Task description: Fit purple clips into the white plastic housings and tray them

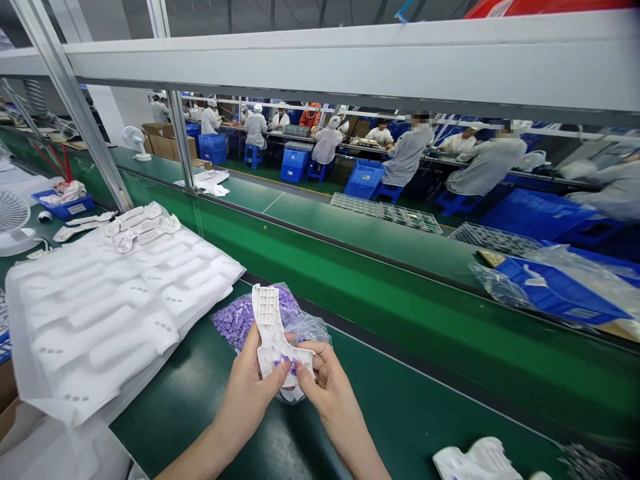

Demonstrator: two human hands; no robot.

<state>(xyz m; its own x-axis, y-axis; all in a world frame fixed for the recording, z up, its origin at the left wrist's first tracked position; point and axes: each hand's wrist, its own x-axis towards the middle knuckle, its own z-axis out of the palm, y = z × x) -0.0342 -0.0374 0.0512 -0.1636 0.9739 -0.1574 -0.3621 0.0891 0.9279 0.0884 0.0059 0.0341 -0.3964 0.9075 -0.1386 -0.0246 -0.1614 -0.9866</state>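
Between both hands, above the green bench, is a white moulded plastic shell (269, 327) with a ribbed inner face turned up. My left hand (255, 373) is closed around its left edge, thumb on the inner face. My right hand (323, 373) grips the lower right end, its thumb pressing beside small purple pieces (287, 363) set in the shell. Thumbs partly cover those pieces. Just behind the shell lies a clear plastic bag of purple parts (235, 320).
White padded sheets (115, 300) cover the left bench, with several white shells (143, 223) on top. More white shells (477, 460) lie at lower right. A green conveyor belt (390, 287) runs beyond the bench. A fan (13, 213) stands far left. People in white work across the aisle.
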